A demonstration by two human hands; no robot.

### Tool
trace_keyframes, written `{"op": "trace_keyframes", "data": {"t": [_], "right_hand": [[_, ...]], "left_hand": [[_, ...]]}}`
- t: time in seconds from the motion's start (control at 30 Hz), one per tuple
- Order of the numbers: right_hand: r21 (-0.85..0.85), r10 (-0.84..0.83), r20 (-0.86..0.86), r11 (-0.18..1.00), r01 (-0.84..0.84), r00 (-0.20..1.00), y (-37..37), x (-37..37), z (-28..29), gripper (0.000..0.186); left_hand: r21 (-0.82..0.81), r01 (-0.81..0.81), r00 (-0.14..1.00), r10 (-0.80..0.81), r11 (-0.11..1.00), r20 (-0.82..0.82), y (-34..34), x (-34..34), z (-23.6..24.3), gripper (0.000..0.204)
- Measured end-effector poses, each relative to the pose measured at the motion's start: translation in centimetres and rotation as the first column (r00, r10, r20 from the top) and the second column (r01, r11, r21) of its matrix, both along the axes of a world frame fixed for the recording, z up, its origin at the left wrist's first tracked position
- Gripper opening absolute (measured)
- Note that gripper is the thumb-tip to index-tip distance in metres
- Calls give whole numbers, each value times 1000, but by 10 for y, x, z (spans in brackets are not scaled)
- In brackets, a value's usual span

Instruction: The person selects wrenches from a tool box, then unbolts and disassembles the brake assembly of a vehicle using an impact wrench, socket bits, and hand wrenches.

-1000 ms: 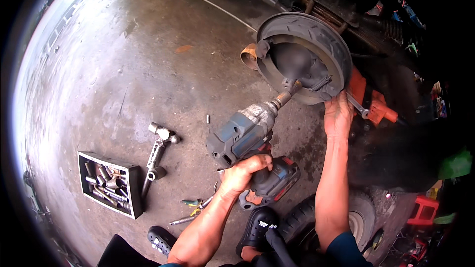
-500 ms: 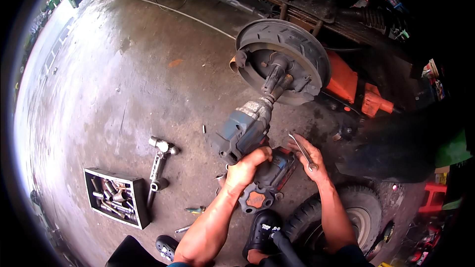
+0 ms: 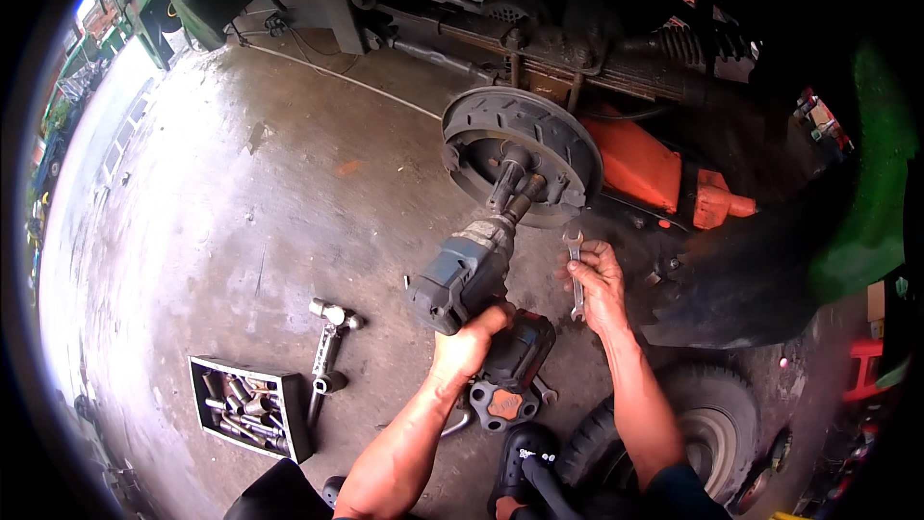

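My left hand (image 3: pixel 462 351) is wrapped round the handle of a dark cordless impact wrench (image 3: pixel 454 274), its battery pack low on the right. The tool's socket end (image 3: pixel 525 200) reaches up to the brake assembly (image 3: pixel 568 159) on the axle, beside the protruding splined hub spindle (image 3: pixel 505 183). Whether the socket sits on a nut there is hard to see. Between the thumb and fingers of my right hand (image 3: pixel 603 284) is a small double-ended spanner (image 3: pixel 577 279), held nearly upright just below the brake assembly.
An open metal box of sockets (image 3: pixel 298 414) stands at lower left, with a hammer (image 3: pixel 330 315) close by. A loose wheel (image 3: pixel 717 424) lies at lower right. Another spanner (image 3: pixel 545 391) is by the battery. Beyond are an orange jack (image 3: pixel 635 164) and leaf springs (image 3: pixel 549 58).
My right hand has moved forward and turned the spanner from slanted to nearly upright. The impact wrench stays at the brake assembly in my left hand. The whole view has shifted.
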State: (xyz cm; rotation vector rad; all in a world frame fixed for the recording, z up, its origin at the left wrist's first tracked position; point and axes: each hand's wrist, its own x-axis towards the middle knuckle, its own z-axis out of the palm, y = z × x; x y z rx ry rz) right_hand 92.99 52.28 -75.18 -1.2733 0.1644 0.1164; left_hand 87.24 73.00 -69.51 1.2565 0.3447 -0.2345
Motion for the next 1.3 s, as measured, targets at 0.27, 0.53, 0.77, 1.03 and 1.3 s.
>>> {"op": "trace_keyframes", "data": {"t": [0.27,0.53,0.77,1.03,1.3], "right_hand": [[119,-160,292,984,130,943,42,48,-6,20],[-270,-25,332,955,121,943,25,58,14,27],[-369,248,81,907,-202,965,10,55,52,22],[-522,85,410,838,158,908,6,70,35,16],[-631,243,189,772,-72,951,1,63,75,19]], "left_hand": [[274,93,990,-118,957,79,16,-3,-15,38],[139,56,989,-74,989,125,9,-1,-7,41],[158,74,991,-90,985,97,18,-2,-8,40],[103,61,984,-77,993,160,31,-8,-15,38],[313,96,970,-159,945,185,16,0,-3,34]]}}
